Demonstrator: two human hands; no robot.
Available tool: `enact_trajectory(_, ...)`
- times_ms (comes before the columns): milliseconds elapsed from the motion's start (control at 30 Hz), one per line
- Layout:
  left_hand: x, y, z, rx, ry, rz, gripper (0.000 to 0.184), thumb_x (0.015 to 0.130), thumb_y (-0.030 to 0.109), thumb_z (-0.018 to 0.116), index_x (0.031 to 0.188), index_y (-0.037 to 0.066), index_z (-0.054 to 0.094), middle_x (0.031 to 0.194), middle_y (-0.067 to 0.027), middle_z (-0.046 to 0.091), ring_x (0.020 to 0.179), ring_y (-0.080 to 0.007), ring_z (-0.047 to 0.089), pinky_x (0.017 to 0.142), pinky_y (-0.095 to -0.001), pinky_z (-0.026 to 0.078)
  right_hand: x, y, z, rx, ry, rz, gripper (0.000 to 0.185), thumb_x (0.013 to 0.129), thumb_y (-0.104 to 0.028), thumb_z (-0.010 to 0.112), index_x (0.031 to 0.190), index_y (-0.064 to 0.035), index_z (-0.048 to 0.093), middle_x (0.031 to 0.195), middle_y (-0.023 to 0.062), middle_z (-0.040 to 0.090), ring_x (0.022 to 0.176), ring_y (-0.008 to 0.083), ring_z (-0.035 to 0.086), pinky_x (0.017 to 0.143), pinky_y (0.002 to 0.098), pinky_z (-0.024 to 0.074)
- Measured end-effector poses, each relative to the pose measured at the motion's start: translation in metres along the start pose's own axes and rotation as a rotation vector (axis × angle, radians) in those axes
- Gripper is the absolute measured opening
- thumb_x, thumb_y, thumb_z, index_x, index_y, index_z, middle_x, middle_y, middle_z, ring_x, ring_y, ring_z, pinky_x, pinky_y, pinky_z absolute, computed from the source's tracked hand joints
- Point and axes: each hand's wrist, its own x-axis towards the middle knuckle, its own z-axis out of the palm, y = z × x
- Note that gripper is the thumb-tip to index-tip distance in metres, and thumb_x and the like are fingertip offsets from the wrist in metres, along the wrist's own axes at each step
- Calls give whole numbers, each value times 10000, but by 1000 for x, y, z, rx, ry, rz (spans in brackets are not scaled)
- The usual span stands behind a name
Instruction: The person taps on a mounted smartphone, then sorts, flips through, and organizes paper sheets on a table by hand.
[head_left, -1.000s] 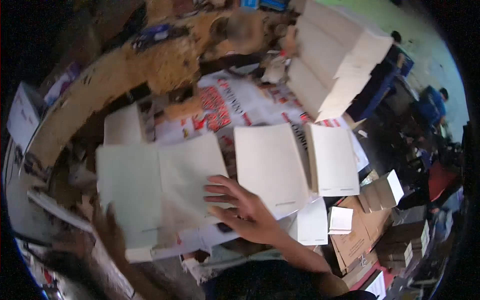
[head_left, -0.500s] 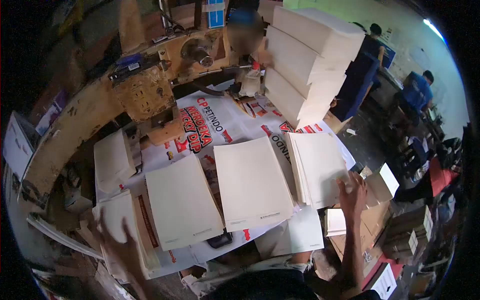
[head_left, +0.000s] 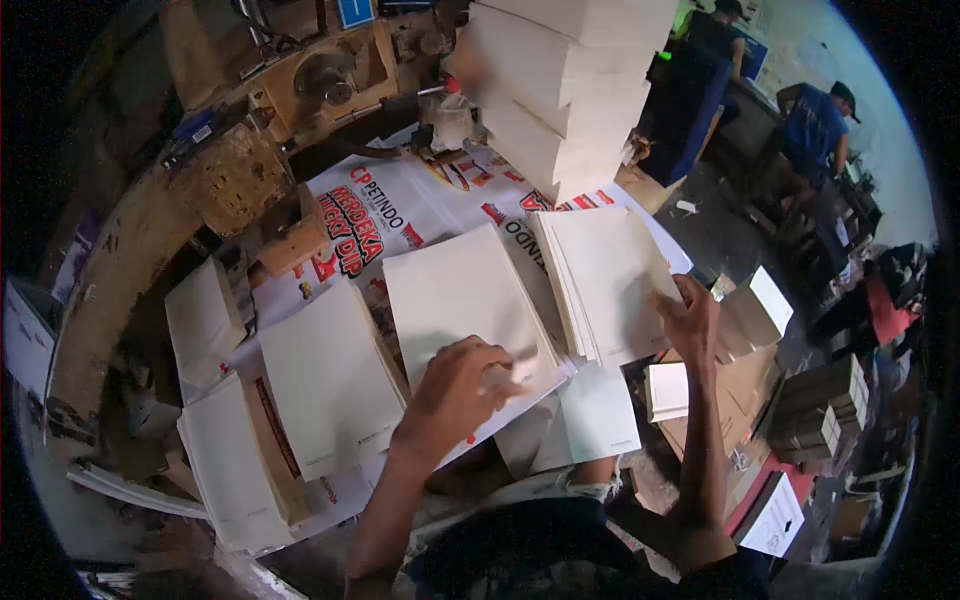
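Several stacks of cream-white paper sheets lie side by side on the table before me. My left hand is over the lower part of the middle stack, its fingers bent but apart with nothing visible in them. At the right edge of the right-hand stack, my right hand has its fingers curled and pinched on the edge of a sheet. Left of the middle one is another stack. The far-left stack lies near the table's edge. A loose sheet hangs over the front edge.
A tall pile of white paper blocks rises at the back. A printed banner covers the table, beside a worn wooden machine frame. At right are an open carton flap and bundled stacks. People sit further back.
My left hand has moved right, from the far-left stack to the middle one. My right hand's fingers have curled in at the right stack's edge. The whole view has shifted.
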Motion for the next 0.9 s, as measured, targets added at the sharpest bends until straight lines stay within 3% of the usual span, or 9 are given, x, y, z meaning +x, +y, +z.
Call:
enact_trajectory(133, -9, -13, 0, -438, -5, -187, 254, 868, 188, 721, 931, -48, 652, 769, -111, 684, 722, -136, 656, 722, -297, 550, 2, -10, -7, 67, -123, 77, 311, 800, -150, 725, 1020, 51, 633, 892, 168, 700, 785, 171, 658, 684, 336, 506)
enact_trajectory(233, -19, -8, -3, -587, 303, -274, 238, 869, 167, 737, 872, -65, 681, 734, -54, 685, 626, -43, 592, 572, -216, 487, 4, -15, -20, 413, -161, 208, 375, 849, -155, 704, 1156, 32, 597, 1012, 151, 685, 901, 165, 641, 777, 316, 496)
enact_trajectory(467, -30, 3, 4, -750, 603, -308, 217, 903, 146, 700, 900, -70, 699, 683, -36, 645, 626, -43, 577, 575, -209, 515, -18, -84, -14, 619, -153, 137, 537, 906, -195, 672, 1359, 6, 466, 1161, 139, 628, 1072, 205, 587, 960, 315, 437)
enact_trajectory(600, -43, -6, -5, -694, 378, -407, 225, 886, 130, 708, 1028, -43, 687, 860, -70, 692, 774, -94, 642, 712, -279, 569, -53, -116, 30, 450, -355, 56, 504, 940, -139, 618, 1372, 22, 416, 1120, 143, 623, 1018, 183, 602, 922, 304, 454)
enact_trajectory(667, -47, -5, -15, -890, 228, 33, 393, 847, 167, 751, 1174, -16, 633, 1025, -64, 683, 927, -142, 636, 819, -355, 555, -60, -113, 61, 726, -580, 25, 499, 951, -127, 599, 1378, 37, 398, 1119, 134, 616, 1001, 172, 592, 913, 296, 451)
enact_trajectory(733, -61, -8, -42, -798, 166, 26, 527, 766, 220, 816, 1201, 13, 601, 1094, -71, 657, 972, -193, 618, 840, -389, 519, -68, -109, 73, 620, -608, 11, 507, 955, -107, 590, 1393, 38, 382, 1166, 136, 593, 1030, 160, 558, 912, 290, 439)
enact_trajectory(800, -81, -8, -62, -102, 254, -210, 517, 686, 259, 857, 1083, 35, 614, 1005, -101, 648, 915, -233, 623, 800, -381, 506, -78, -96, 79, 584, -411, 135, 483, 970, -144, 574, 1388, 34, 410, 1246, 167, 561, 1113, 175, 527, 942, 295, 428)
enact_trajectory(833, -89, -11, -67, 132, 221, -287, 486, 658, 256, 857, 1007, 50, 588, 974, -117, 625, 969, -271, 612, 825, -382, 490, -68, -121, 66, 595, -559, 340, 490, 970, -225, 589, 1365, 31, 454, 1346, 191, 506, 1217, 202, 490, 987, 310, 416)
enact_trajectory(900, -105, -32, -63, 130, 185, -337, 470, 672, 252, 844, 1003, 45, 582, 967, -113, 616, 982, -278, 601, 837, -388, 485, -67, -118, 71, 535, -394, 406, 542, 923, -302, 652, 1319, 37, 504, 1241, 171, 586, 1141, 193, 546, 967, 309, 436)
